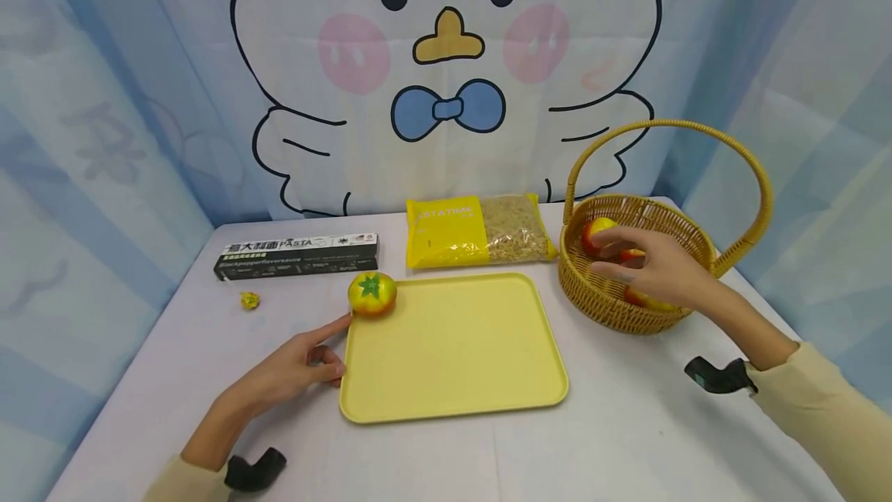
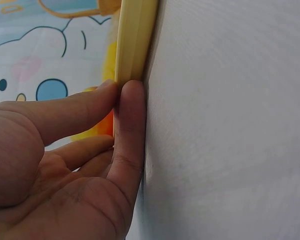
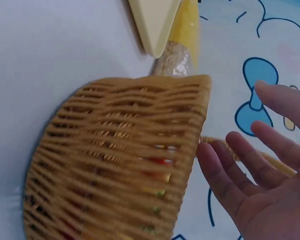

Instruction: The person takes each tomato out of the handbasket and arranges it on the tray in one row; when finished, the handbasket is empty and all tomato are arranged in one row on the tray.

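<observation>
A yellow tray point(image 1: 453, 347) lies flat in the middle of the white table. A yellow-orange tomato-like fruit point(image 1: 372, 293) sits at its far left corner. My left hand point(image 1: 300, 362) rests on the table against the tray's left edge point(image 2: 132, 40), fingers straight, index pointing at the fruit. A wicker basket point(image 1: 627, 269) with a hoop handle stands at the right and holds red-yellow fruits point(image 1: 598, 232). My right hand point(image 1: 651, 266) hovers over the basket's point(image 3: 120, 160) opening with fingers spread and nothing in it.
A black pasta box point(image 1: 296, 256) and a yellow bag of pasta point(image 1: 481, 231) lie behind the tray. A small yellow wrapped bit point(image 1: 249, 300) sits at the left. A cartoon curtain backs the table. Bare tabletop point(image 1: 627, 424) runs along the front.
</observation>
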### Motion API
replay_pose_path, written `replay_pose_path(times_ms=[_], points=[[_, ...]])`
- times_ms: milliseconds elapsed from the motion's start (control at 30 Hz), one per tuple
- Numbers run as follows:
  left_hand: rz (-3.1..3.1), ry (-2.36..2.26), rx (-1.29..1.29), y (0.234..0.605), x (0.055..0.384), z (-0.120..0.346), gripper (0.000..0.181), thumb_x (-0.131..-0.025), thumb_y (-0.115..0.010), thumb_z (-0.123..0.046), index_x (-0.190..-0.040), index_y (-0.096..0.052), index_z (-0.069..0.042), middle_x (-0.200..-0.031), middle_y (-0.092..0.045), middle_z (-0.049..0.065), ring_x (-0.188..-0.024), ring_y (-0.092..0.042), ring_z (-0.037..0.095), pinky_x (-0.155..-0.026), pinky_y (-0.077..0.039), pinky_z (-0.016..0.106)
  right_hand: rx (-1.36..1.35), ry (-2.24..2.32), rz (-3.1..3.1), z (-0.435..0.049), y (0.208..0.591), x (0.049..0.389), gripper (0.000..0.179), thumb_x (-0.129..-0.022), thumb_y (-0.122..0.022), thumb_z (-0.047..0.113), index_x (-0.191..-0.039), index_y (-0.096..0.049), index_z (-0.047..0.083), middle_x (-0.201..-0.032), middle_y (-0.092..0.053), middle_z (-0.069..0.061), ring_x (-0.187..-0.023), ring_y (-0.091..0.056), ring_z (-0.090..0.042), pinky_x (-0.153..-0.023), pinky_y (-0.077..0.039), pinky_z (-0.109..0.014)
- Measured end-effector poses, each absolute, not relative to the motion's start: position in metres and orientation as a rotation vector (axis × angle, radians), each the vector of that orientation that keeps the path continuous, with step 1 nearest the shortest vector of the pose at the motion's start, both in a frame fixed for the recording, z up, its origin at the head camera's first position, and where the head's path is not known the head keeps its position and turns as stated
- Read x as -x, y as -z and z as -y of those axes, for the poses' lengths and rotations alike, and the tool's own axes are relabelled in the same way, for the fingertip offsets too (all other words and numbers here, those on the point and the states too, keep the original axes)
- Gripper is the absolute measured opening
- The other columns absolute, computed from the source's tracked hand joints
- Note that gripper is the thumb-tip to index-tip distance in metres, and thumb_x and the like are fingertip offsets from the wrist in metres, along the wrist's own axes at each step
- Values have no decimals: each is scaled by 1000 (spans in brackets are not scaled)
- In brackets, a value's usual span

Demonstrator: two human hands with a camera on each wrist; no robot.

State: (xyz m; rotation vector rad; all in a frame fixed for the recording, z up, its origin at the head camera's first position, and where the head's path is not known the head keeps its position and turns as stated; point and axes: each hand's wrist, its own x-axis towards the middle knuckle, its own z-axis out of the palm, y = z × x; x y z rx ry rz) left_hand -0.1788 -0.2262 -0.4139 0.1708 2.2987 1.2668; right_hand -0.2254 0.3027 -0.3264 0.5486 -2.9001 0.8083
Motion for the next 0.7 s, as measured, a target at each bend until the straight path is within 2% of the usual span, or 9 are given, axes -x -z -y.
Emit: replay_pose_path(times_ms=[33,100,233,300,367,700], points=[[-2298,-1268,-171,414,179,226,84,-100,-72,-12,-170,-25,-15,-102,-68,10,-89,-66,20,-90,-48,34,-553,-807,2897,-306,327,225,44,-97,-78,23,-136,-67,5,-130,-71,-18,-117,-69,-37,-95,-60,-52],[-2296,-1269,-168,414,179,226,84,-100,-71,-12,-170,-25,-15,-102,-68,10,-90,-66,21,-91,-49,34,-559,-801,2890,-312,327,225,45,-98,-78,23,-136,-67,4,-131,-71,-20,-118,-69,-39,-93,-61,-51],[-2293,-1272,-159,413,178,225,84,-100,-71,-11,-170,-25,-15,-102,-68,10,-90,-66,21,-90,-49,34,-553,-759,2894,-324,325,226,45,-98,-78,25,-137,-67,5,-130,-72,-20,-117,-70,-39,-85,-63,-28],[-2293,-1269,-158,413,178,225,84,-100,-71,-11,-170,-25,-14,-102,-68,10,-90,-66,20,-90,-49,34,-546,-748,2900,-330,324,227,45,-98,-78,26,-137,-67,6,-130,-72,-19,-116,-70,-39,-81,-58,-17],[-2295,-1264,-156,412,178,225,84,-100,-71,-11,-170,-25,-14,-102,-69,10,-90,-66,20,-89,-49,34,-546,-739,2905,-335,323,228,45,-98,-78,26,-137,-67,7,-130,-72,-20,-116,-70,-40,-79,-53,-12],[-2302,-1249,-155,413,179,225,84,-100,-71,-11,-170,-25,-15,-102,-69,10,-90,-66,20,-90,-49,34,-551,-725,2933,-355,328,227,44,-96,-80,23,-134,-69,3,-127,-73,-22,-110,-73,-41,-80,-53,-13]])
